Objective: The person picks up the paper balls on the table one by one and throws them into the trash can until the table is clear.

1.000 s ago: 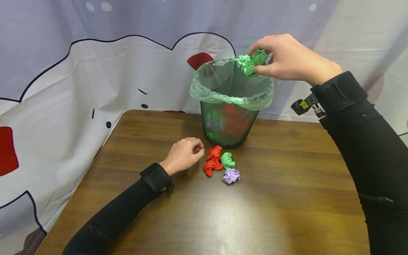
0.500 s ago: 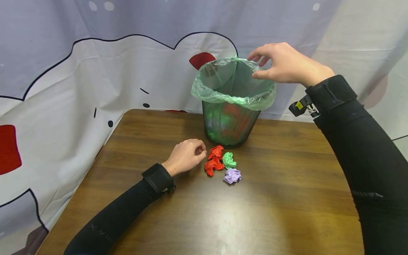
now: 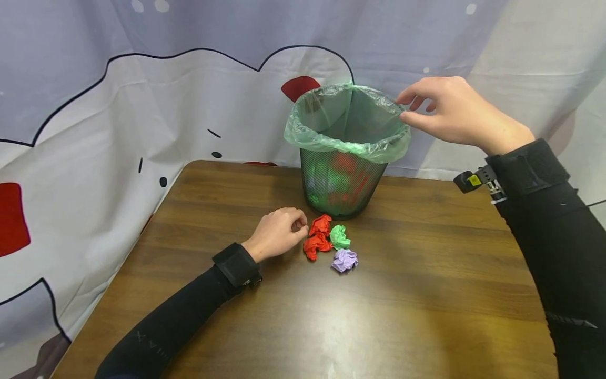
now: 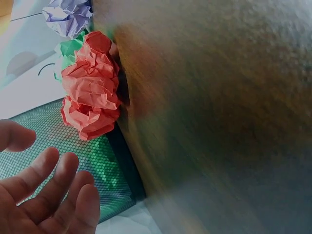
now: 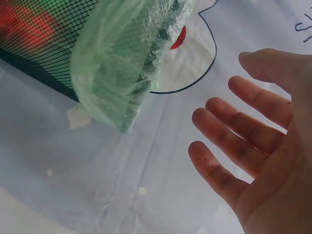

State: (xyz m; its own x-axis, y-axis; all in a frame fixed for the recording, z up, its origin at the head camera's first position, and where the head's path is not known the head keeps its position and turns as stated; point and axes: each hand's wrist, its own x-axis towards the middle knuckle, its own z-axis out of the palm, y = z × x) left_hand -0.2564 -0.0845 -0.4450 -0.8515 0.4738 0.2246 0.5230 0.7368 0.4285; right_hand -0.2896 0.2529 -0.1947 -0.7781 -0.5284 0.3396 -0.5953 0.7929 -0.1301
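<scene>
My right hand [image 3: 454,113] is raised at the right rim of the mesh wastebasket [image 3: 341,181], holding nothing; its fingers are spread apart in the right wrist view. A green plastic liner [image 3: 350,145] folds over the basket's rim. Red and green shapes show through the mesh. My left hand [image 3: 279,231] rests on the table with loosely curled fingers and nothing in them. Just right of it lie two red crumpled paper balls [image 3: 318,245], a green paper ball [image 3: 339,237] and a purple paper ball [image 3: 344,260]. The left wrist view shows the red paper [image 4: 92,87] close beyond the fingertips.
The brown wooden table [image 3: 402,316] extends toward me and to the right. A printed curtain [image 3: 213,105] hangs behind it and along the left side. The basket stands near the table's back edge.
My right hand has let go of a green paper ball over the basket; that ball is out of sight. The hand has then drawn back to the right. My left hand has barely moved.
</scene>
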